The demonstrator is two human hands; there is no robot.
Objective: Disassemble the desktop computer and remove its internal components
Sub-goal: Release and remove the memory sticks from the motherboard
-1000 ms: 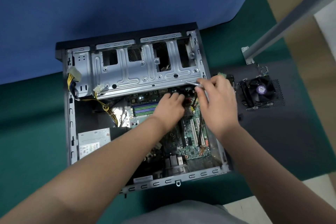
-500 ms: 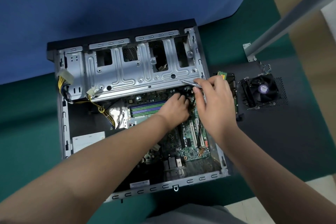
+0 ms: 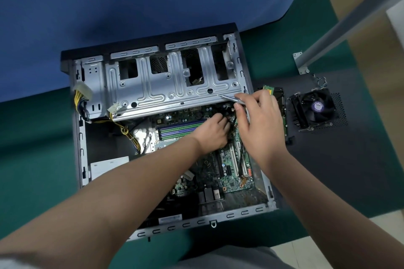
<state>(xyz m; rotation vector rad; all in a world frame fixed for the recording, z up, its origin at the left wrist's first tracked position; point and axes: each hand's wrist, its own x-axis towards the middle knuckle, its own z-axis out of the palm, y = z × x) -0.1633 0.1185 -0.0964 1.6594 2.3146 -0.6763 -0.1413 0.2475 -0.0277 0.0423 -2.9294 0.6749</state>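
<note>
Bare forearms (image 3: 122, 199), grey garment (image 3: 229, 257)

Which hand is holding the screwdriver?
The right hand grips the screwdriver; the left hand has no tool and reaches onto the motherboard.

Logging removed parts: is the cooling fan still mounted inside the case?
No: the cooling fan lies outside the case, on the dark panel to its right.
</note>
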